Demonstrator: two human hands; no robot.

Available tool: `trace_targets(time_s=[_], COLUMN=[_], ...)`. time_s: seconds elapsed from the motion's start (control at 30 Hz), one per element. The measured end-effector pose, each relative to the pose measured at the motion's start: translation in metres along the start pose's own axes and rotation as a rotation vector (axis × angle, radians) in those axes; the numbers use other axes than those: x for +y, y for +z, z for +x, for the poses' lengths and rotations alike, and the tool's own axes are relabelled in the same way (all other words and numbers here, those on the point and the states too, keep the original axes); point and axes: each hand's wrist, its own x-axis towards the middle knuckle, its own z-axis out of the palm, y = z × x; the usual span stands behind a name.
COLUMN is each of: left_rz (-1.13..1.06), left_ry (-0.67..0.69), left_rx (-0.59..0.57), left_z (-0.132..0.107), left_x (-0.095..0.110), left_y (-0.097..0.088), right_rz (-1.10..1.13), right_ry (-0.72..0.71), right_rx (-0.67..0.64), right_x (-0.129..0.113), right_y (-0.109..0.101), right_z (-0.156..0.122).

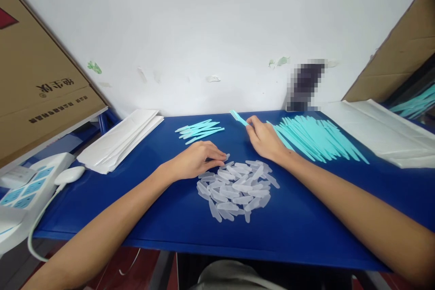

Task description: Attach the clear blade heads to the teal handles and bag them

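My right hand point(263, 136) is closed round the handle of a turquoise eyebrow razor point(239, 118), its blade end pointing up and to the left. At the upper edge of a heap of translucent plastic blade caps point(238, 188), my left hand point(199, 159) pinches a single blade cap point(227, 157) between thumb and fingers. Beyond the left hand lies a small group of turquoise razors point(199, 130). A much larger pile of turquoise razors point(317, 138) spreads out to the right of my right hand.
A blue table point(163, 222) carries everything. White plastic bags point(118, 140) are stacked at left, and more clear bags point(384, 133) lie at right. A power strip point(37, 190) with a white plug and cable sits at the left edge. Cardboard boxes point(44, 63) flank the table; a white wall point(217, 31) rises behind.
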Motion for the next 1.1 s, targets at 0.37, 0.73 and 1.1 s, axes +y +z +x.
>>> trace_targets(time_s=[0.37,0.73,1.1], left_rz=[0.132,0.346,0.060], left_ry=[-0.062,-0.183,-0.381], left_rx=[0.009,0.151,0.175], left_z=[0.003,-0.008,-0.012], left_x=[0.004,-0.028,-0.033], left_y=[0.002,-0.001,-0.003], right_rz=[-0.138,-0.087,-0.208], right_ry=[-0.083,-0.227,-0.362], right_rx=[-0.025,-0.203,-0.276], right_x=[-0.004,-0.005,-0.008], right_y=[0.001,-0.006,-0.017], right_z=[-0.002,-0.002,-0.001])
